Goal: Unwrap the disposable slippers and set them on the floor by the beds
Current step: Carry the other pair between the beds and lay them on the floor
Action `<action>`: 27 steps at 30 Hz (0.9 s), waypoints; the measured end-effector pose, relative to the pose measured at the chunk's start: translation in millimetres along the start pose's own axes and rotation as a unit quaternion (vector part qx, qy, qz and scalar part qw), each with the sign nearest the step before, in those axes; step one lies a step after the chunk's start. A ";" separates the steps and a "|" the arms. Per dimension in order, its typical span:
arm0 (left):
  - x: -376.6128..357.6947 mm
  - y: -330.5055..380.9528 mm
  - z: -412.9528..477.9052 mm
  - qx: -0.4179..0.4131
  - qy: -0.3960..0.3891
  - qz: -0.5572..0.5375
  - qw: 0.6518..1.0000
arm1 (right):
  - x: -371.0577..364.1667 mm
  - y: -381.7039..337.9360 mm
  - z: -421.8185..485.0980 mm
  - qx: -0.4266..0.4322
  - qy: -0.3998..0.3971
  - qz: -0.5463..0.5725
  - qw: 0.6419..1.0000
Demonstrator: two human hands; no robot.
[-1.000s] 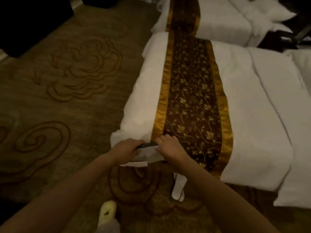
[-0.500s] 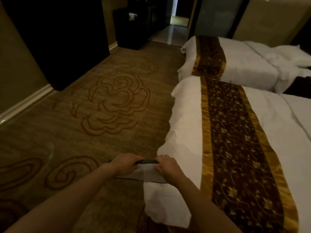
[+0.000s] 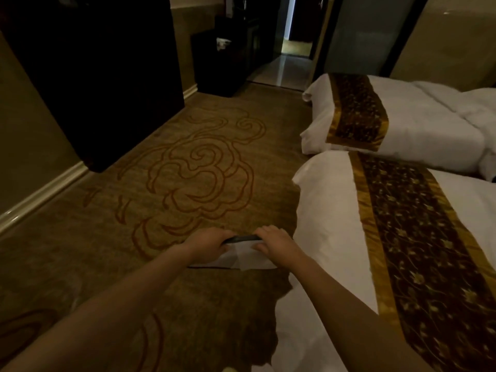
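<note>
A flat white slipper pack point(image 3: 243, 255) with a dark top edge hangs in the air over the carpet, just left of the near bed point(image 3: 330, 237). My left hand point(image 3: 210, 244) grips its left end and my right hand point(image 3: 275, 244) grips its right end, fingers curled over the dark edge. A wrapper flap sticks out below my right hand. The near bed is white with a gold-and-brown runner; a second bed point(image 3: 410, 124) of the same kind lies beyond it. No slipper on the floor is in view.
Patterned olive carpet point(image 3: 188, 178) stretches ahead to a lit doorway point(image 3: 292, 49). A tall dark cabinet point(image 3: 102, 76) stands at the left wall and a lower dark unit point(image 3: 222, 63) behind it. A pale baseboard point(image 3: 40, 194) runs along the left.
My view has lifted from the bed's foot and the floor below toward the room ahead. Both hands still hold the pack, now over carpet rather than against the bed corner.
</note>
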State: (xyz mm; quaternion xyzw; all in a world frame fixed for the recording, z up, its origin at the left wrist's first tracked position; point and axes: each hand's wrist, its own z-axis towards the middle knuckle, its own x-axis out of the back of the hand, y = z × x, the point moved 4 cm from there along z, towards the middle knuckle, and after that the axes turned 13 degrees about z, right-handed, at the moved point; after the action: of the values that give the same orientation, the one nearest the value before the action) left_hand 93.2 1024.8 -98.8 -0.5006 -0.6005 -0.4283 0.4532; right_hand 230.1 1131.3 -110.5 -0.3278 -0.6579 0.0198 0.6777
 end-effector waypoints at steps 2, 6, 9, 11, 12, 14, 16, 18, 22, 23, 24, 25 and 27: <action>16.8 -27.5 30.3 0.003 -0.004 0.000 1.000 | 14.7 8.6 42.2 0.004 -0.002 0.003 1.000; 45.8 -73.6 93.4 0.002 0.001 0.009 1.000 | 47.1 31.4 117.1 -0.002 0.003 0.010 1.000; 61.6 -106.0 150.7 -0.010 -0.002 0.022 1.000 | 63.7 55.4 171.1 -0.013 0.003 0.014 1.000; 71.3 -126.9 194.0 -0.024 -0.007 0.020 0.999 | 74.5 75.8 208.6 -0.029 0.003 0.019 0.999; 76.1 -137.2 216.9 -0.035 -0.008 0.021 0.999 | 81.2 86.5 228.1 -0.036 0.006 0.021 0.999; 88.7 -158.7 265.0 -0.058 -0.003 0.025 0.998 | 99.0 108.2 269.4 -0.049 0.016 0.027 0.998; 105.0 -180.7 314.4 -0.077 -0.003 0.024 0.997 | 121.1 128.3 310.5 -0.064 0.031 0.031 0.997; 122.8 -200.3 361.7 -0.091 -0.019 0.028 0.995 | 141.9 146.3 345.4 -0.080 0.046 0.029 0.995; 154.3 -222.8 444.4 -0.137 -0.038 0.048 0.989 | 178.4 180.3 395.3 -0.118 0.071 0.040 0.990; 159.5 -225.2 463.5 -0.149 -0.039 0.055 0.987 | 185.9 190.8 406.0 -0.131 0.072 0.045 0.988; 163.6 -227.0 483.2 -0.159 -0.040 0.060 0.985 | 193.4 202.4 416.5 -0.145 0.071 0.047 0.986; 167.3 -228.1 504.5 -0.167 -0.040 0.061 0.983 | 201.6 215.3 427.4 -0.156 0.071 0.047 0.984; 174.1 -230.8 551.6 -0.184 -0.044 0.057 0.980 | 218.2 245.0 451.8 -0.172 0.081 0.047 0.981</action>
State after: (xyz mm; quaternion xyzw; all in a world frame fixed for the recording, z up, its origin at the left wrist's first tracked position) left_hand -214.2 1565.5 -66.0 -0.6271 -0.5012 -0.4823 0.3505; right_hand -50.4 1612.4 -70.4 -0.4704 -0.5786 -0.0881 0.6605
